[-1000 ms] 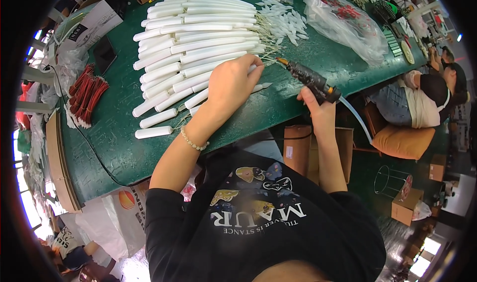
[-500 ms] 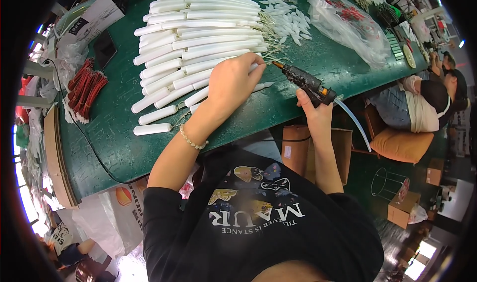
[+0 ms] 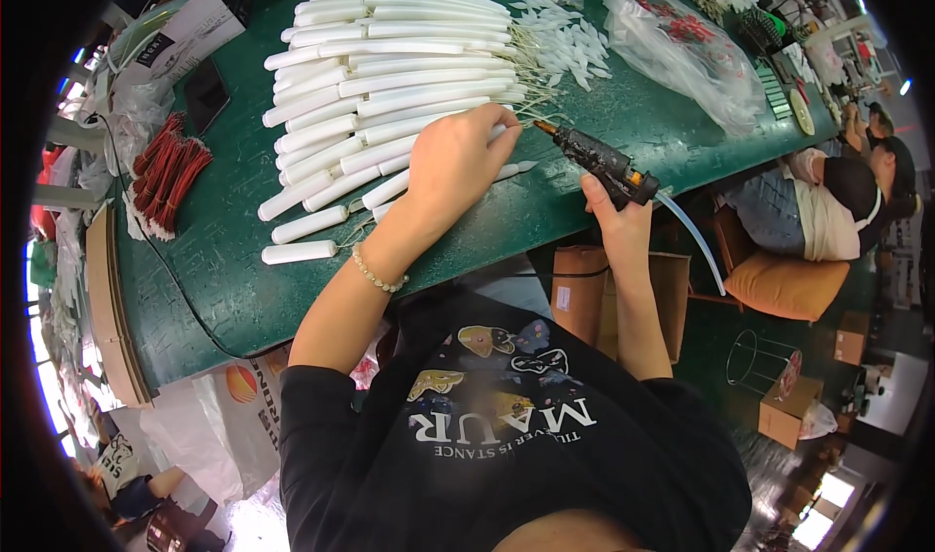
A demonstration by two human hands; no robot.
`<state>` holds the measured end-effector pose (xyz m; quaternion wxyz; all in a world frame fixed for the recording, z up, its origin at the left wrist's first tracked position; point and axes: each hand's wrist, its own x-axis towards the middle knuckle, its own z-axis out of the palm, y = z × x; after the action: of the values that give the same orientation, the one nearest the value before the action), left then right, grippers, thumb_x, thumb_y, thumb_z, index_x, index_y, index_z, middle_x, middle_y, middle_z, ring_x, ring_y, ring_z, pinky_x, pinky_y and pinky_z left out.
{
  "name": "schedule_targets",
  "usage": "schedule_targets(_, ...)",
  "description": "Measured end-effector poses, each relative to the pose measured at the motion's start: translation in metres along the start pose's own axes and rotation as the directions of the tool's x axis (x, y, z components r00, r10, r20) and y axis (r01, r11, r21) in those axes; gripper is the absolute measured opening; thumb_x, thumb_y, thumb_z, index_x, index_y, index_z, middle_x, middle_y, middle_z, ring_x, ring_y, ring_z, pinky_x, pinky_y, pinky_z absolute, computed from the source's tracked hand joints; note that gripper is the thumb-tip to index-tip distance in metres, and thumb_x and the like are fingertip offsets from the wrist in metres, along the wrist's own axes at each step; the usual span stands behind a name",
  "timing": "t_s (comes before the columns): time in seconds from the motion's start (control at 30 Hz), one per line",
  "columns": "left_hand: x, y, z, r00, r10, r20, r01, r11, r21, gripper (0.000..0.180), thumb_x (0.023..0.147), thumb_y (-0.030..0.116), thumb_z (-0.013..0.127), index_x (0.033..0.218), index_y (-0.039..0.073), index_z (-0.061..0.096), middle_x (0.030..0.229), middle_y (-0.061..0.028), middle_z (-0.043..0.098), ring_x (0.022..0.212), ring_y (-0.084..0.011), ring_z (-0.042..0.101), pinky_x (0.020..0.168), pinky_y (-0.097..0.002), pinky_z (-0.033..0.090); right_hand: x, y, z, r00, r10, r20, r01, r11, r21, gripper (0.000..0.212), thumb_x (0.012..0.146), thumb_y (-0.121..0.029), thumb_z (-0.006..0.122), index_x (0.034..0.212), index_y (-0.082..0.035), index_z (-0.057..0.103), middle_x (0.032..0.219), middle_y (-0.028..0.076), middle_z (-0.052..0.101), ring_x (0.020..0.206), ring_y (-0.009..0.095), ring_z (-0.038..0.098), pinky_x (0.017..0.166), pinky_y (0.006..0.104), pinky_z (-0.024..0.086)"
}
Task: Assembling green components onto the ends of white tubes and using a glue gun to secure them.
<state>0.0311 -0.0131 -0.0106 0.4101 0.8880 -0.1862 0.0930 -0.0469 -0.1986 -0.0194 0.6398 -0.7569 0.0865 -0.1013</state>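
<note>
My right hand is wrapped round a black glue gun, and a long translucent glue stick trails from its back end. The gun's brown nozzle points left, close to the fingertips of my left hand. Those fingers pinch a white candle-like tube, whose end shows beside the thumb; the palm hides the rest. Rows of similar white tubes with thin pale wires lie beyond my left hand. Several translucent flame-shaped tips are heaped at their right ends. One flame tip lies just below my left fingers.
Bundled red wires and a dark phone-like slab lie on the left of the green table. A black cable crosses there. A clear plastic bag lies at the right. A person sits beyond the table's right end, near an orange cushion.
Almost nothing differs; both hands, the glue gun and the white tube keep nearly the same places.
</note>
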Motion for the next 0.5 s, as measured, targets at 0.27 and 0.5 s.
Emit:
schedule_targets(0.27,0.0002,0.0011,-0.0014,1.000,0.007,-0.015,-0.007,1.000,-0.015,0.015,0.079,0.022,0.060,0.083,0.008,0.065,0.065,-0.0142,0.062,0.061,-0.0322,0.060,0.057,-0.0405,0.047,-0.0002,0.0000,0.0004,1.000,-0.016,-0.014,0.016,1.000,0.004,0.024,0.080,-0.019,0.069,0.094,-0.001,0.060,0.072,-0.002,0.055,0.060,0.005,0.049,0.055,0.0199,0.039)
schedule_targets(0.5,0.0002,-0.0017,-0.0003,1.000,0.011,-0.020,-0.011,1.000,-0.003,0.015,0.080,0.021,0.063,0.086,0.008,0.065,0.068,-0.0122,0.063,0.060,-0.0289,0.060,0.056,-0.0352,0.046,0.0066,-0.0019,-0.0044,0.999,0.005,-0.043,-0.006,1.000,-0.008,0.027,0.077,-0.022,0.072,0.092,-0.001,0.061,0.071,-0.001,0.057,0.061,0.005,0.050,0.056,0.0201,0.040)
